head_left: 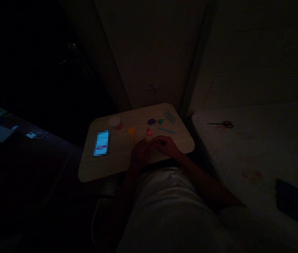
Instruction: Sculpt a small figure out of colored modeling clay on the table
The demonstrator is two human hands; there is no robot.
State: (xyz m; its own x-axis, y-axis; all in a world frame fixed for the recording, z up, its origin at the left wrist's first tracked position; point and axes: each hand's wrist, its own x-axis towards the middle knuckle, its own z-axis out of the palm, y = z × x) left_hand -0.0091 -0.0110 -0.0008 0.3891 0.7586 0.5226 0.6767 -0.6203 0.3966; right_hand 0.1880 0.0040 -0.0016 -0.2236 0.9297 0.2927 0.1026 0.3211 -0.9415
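In dim light, my left hand (140, 153) and my right hand (165, 145) meet over the front of a small wooden table (120, 161). Both have their fingers curled inward, close together. Whatever they pinch between them is too dark and small to name. Just beyond my fingertips lies a pink and red lump (149, 132) that looks like modelling clay. Farther back are a purple lump (151, 121) and a green lump (160, 121). A teal stick (167, 130) rests past my right hand. To the left of the pink lump is an orange plastic tool (132, 132) with a handle.
A lit phone (102, 143) lies on the table's left side, with a lidded tub (115, 122) behind it. Several thin teal sticks (169, 117) are at the back right. Scissors (221, 124) and a dark flat object (289, 200) lie on the pale surface at right.
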